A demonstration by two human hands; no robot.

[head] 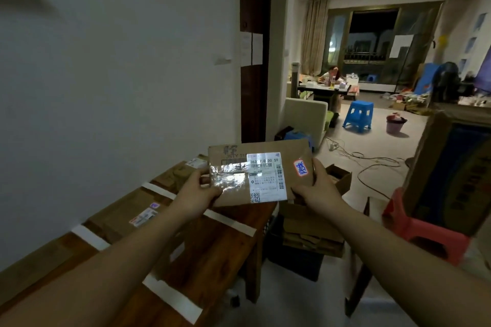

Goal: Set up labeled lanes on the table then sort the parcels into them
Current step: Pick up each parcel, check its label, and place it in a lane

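Held above the table (225, 241), the flat cardboard parcel (265, 167) looks light and stiff, left hand (196, 194) and right hand (321, 191) pinching its opposite short edges.

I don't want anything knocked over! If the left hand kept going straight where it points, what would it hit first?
The cardboard parcel, whose left edge the left hand grips. What lies beyond is unclear.

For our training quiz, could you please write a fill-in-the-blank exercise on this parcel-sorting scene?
1. The left hand and right hand grip one parcel, whose sticker bears ____ handwriting.
2. Tape strips dividing the table are ____.
3. The stool beside the bucket is ____.
Missing: blue; white; blue.
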